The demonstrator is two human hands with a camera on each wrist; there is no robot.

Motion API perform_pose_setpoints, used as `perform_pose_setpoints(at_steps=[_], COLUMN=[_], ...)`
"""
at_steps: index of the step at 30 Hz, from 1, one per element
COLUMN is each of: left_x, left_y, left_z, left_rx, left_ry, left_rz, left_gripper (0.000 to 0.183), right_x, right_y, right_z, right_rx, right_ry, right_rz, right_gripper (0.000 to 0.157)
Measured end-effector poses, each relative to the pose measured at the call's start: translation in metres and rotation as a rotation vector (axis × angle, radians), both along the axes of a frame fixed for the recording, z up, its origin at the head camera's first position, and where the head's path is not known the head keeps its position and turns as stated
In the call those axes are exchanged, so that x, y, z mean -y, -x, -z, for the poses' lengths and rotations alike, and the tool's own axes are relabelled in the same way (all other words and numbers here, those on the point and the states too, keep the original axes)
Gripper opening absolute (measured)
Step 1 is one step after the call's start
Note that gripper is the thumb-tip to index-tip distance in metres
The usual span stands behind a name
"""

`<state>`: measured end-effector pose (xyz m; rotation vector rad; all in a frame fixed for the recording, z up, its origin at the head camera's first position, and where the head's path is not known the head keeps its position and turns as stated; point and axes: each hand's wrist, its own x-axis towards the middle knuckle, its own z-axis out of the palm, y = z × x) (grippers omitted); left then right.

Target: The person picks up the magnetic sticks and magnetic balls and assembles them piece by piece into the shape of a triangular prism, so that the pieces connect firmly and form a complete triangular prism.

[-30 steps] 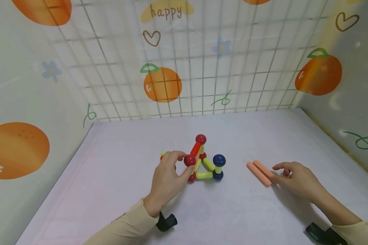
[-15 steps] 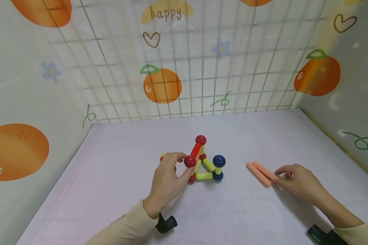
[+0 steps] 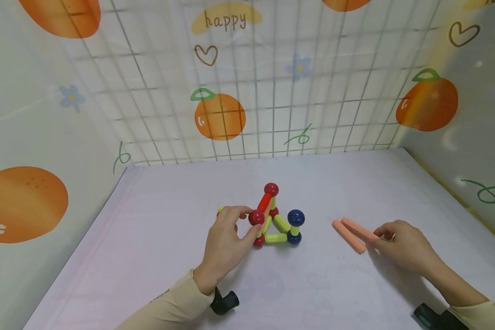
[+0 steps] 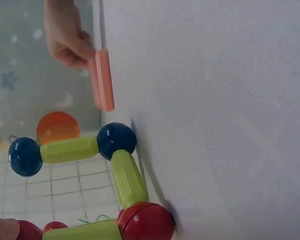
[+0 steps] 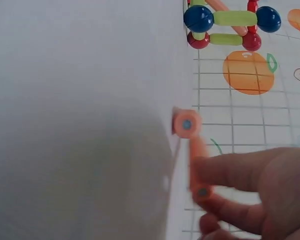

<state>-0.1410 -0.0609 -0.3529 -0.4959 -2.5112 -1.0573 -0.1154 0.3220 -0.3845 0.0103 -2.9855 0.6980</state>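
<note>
My left hand (image 3: 227, 243) pinches a red ball (image 3: 256, 217) at the upper near-left corner of a magnetic ball-and-rod frame. The frame has yellow-green rods (image 3: 276, 238), a red rod (image 3: 265, 202) on top, and navy balls (image 3: 296, 217) at its right corner. A salmon rod slants inside it, partly hidden by the hand. To the right, my right hand (image 3: 408, 245) holds the near end of a salmon magnetic rod (image 3: 356, 228) between thumb and fingers. A second salmon rod (image 3: 348, 236) lies beside it on the table, the two spread in a narrow V.
A yellow-green and red piece (image 3: 220, 210) shows partly behind my left hand. The white table (image 3: 173, 192) ends at a grid-patterned backdrop (image 3: 272, 82) printed with oranges. Black wrist mounts (image 3: 224, 301) sit under both forearms.
My right hand has taken hold of the right-hand salmon rod and shifted its near end slightly right, apart from the other rod. The left hand stays on the red ball.
</note>
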Motion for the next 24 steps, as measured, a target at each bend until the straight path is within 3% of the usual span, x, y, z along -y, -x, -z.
perform_pose_setpoints(at_steps=[6, 12, 18, 24], left_x=[0.000, -0.001, 0.000, 0.000], left_y=[0.000, 0.000, -0.001, 0.000], left_z=[0.000, 0.001, 0.000, 0.001], left_rx=[0.001, 0.006, 0.003, -0.014], left_ry=[0.007, 0.002, 0.006, -0.010], left_rz=[-0.007, 0.004, -0.006, 0.007], left_gripper=[0.032, 0.032, 0.032, 0.031], right_x=[0.014, 0.049, 0.083, 0.109], right_y=[-0.005, -0.012, -0.013, -0.012], right_z=[-0.014, -0.026, -0.027, -0.024], right_rx=[-0.237, -0.367, -0.351, -0.275], right_ry=[0.136, 0.300, 0.373, 0.401], right_rz=[-0.035, -0.181, -0.301, -0.328], right_gripper=[0.021, 0.020, 0.024, 0.019])
